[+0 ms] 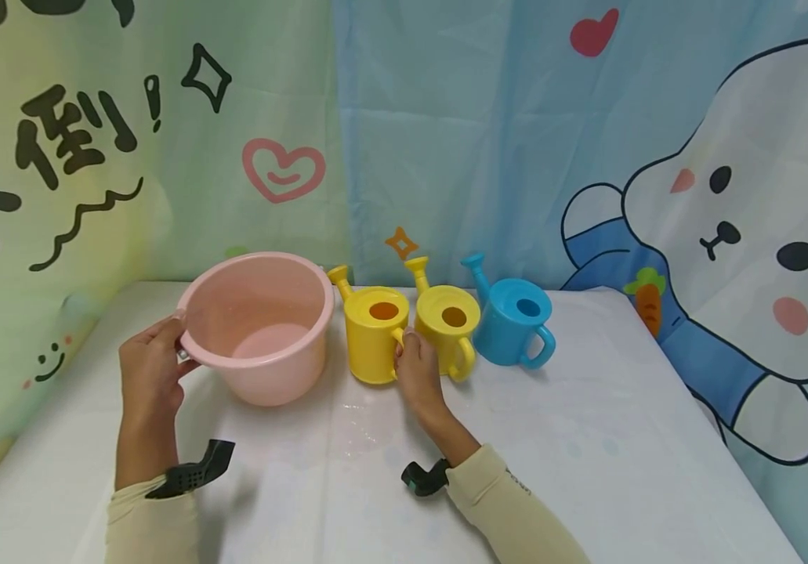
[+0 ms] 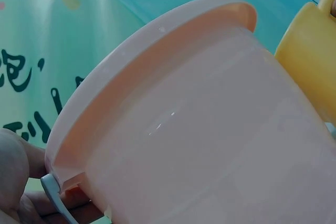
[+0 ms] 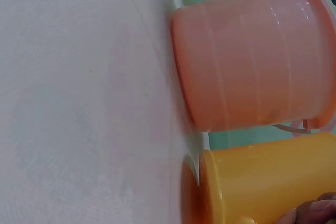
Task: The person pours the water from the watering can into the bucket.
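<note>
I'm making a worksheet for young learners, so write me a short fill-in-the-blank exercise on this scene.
1. In the head view, the left hand holds the round pink plastic bucket on its ____ side.
2. The right hand holds the nearest yellow cylindrical plastic watering can to the bucket by its ____.
3. The blue cylindrical plastic watering can stands at the row's ____ end.
4. Altogether, ____ watering cans are visible.

Missing words: left; handle; right; three.
</note>
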